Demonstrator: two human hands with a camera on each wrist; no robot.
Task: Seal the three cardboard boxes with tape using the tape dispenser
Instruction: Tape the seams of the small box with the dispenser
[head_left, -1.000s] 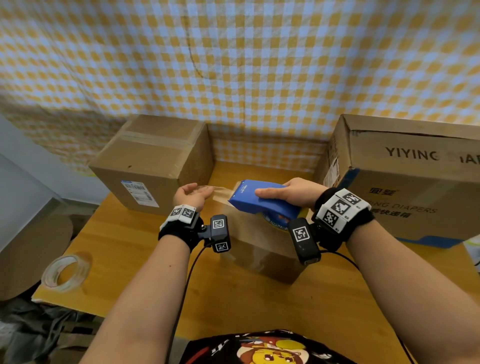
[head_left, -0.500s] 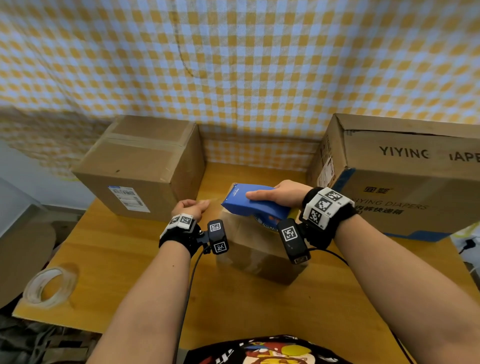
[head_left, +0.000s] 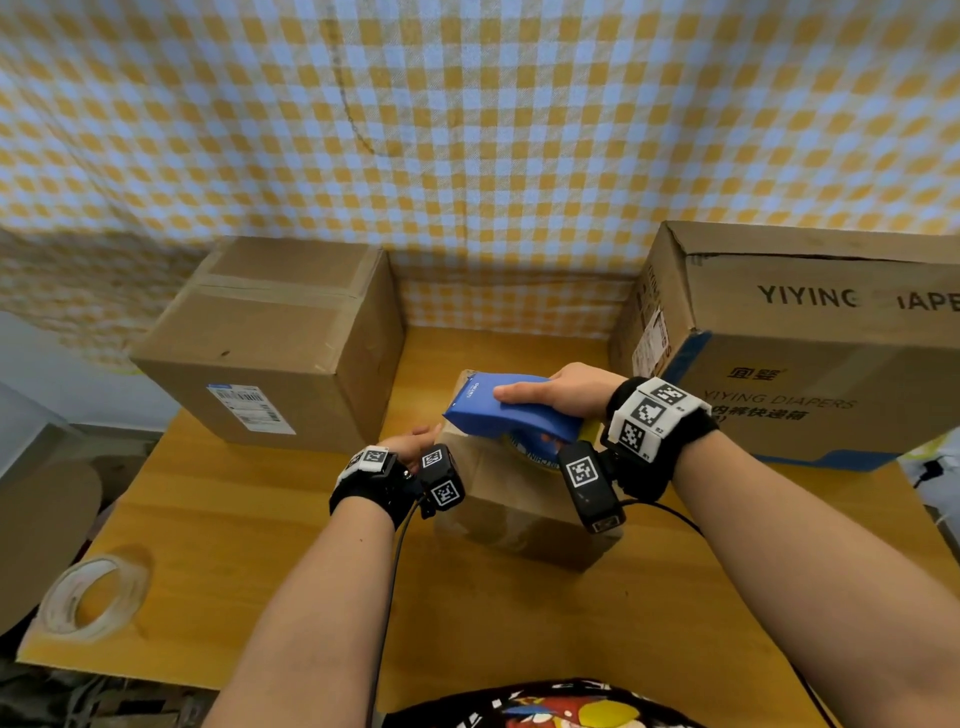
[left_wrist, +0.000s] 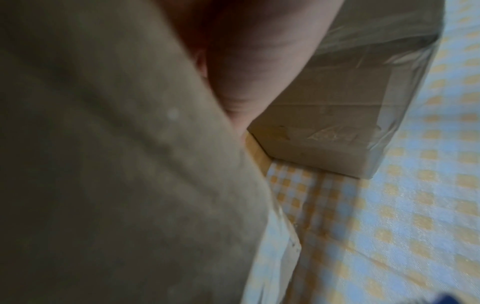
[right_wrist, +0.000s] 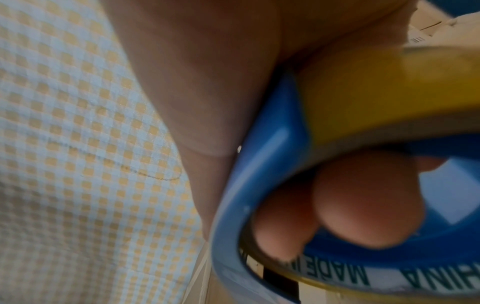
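A small brown box (head_left: 519, 509) stands in the middle of the wooden table (head_left: 249, 545). My right hand (head_left: 558, 396) grips the blue tape dispenser (head_left: 506, 413) on the far top of that box. In the right wrist view my fingers (right_wrist: 337, 205) curl through the dispenser (right_wrist: 262, 174) under its yellow roll (right_wrist: 376, 92). My left hand (head_left: 418, 441) lies against the small box's upper left side. The left wrist view shows a finger (left_wrist: 259, 61) flat along the cardboard (left_wrist: 116, 164), with clear tape (left_wrist: 281, 242) hanging past the box's edge. A taped box (head_left: 270, 343) sits at the back left and a large printed box (head_left: 810, 353) at the back right.
A loose roll of clear tape (head_left: 91, 597) lies near the table's front left corner. A yellow and blue checked cloth (head_left: 467, 156) hangs behind the boxes. Bare table top shows in front of the small box and between it and the left box.
My left hand has dropped from the tape end in front of the dispenser to the small box's left side. The dispenser has come down onto the box top.
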